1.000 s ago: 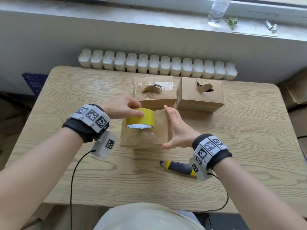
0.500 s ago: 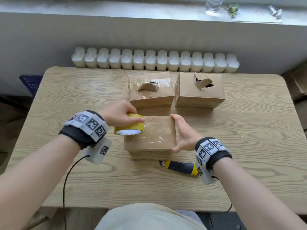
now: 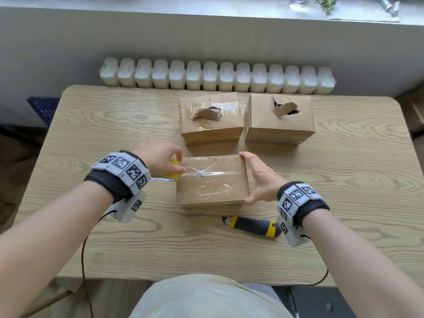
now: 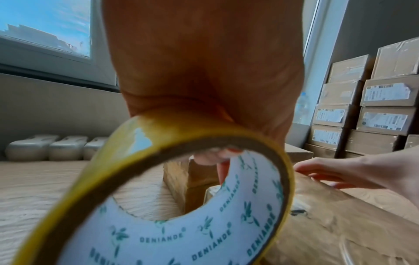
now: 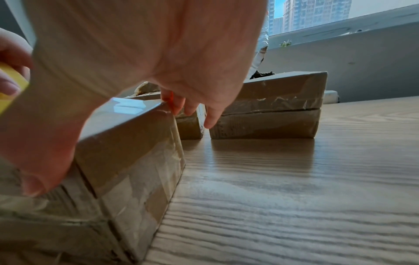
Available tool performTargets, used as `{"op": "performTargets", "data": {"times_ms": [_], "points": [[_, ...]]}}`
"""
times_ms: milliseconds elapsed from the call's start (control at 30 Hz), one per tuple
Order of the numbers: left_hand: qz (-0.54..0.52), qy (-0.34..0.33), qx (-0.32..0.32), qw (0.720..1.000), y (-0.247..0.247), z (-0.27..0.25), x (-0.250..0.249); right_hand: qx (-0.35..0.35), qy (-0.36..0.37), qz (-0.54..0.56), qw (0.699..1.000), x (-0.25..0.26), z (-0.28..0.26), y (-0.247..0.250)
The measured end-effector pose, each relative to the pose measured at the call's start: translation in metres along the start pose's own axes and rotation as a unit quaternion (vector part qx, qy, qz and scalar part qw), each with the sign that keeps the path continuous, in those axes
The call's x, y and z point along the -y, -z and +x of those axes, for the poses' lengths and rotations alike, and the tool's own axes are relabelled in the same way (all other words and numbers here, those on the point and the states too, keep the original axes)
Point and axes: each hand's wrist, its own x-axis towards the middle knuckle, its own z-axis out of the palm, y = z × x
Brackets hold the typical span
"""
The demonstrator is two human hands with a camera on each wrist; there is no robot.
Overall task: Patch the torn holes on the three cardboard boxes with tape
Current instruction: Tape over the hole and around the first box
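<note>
The near cardboard box [image 3: 212, 180] lies on the table with a glossy strip of clear tape stretched across its top. My left hand [image 3: 169, 161] grips the yellow tape roll [image 3: 165, 176] at the box's left edge; its white printed core [image 4: 204, 236] fills the left wrist view. My right hand [image 3: 259, 180] presses flat against the box's right side [image 5: 127, 143], fingers straight, thumb at the front corner. Behind stand two boxes with torn, open holes: the left one [image 3: 211, 125] and the right one [image 3: 278, 120].
A yellow-and-black utility knife [image 3: 252, 226] lies just in front of the near box. The wooden table [image 3: 344, 203] stands against a white radiator [image 3: 218, 75]. Stacked labelled cartons [image 4: 374, 107] stand off to the right.
My left hand has carried the tape roll from above the box top leftward and down to the box's left edge, drawing tape across the top. The right hand stays at the right side.
</note>
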Motion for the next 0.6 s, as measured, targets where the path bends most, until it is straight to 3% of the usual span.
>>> {"op": "performTargets", "data": {"times_ms": [367, 600], "points": [[-0.002, -0.007, -0.021, 1.000, -0.010, 0.004, -0.009, 0.004, -0.016, -0.044, 0.999, 0.008, 0.000, 0.001], [-0.015, -0.010, -0.030, 0.999, -0.012, 0.007, -0.010, -0.036, -0.089, -0.051, 0.994, 0.013, -0.023, -0.011]]}}
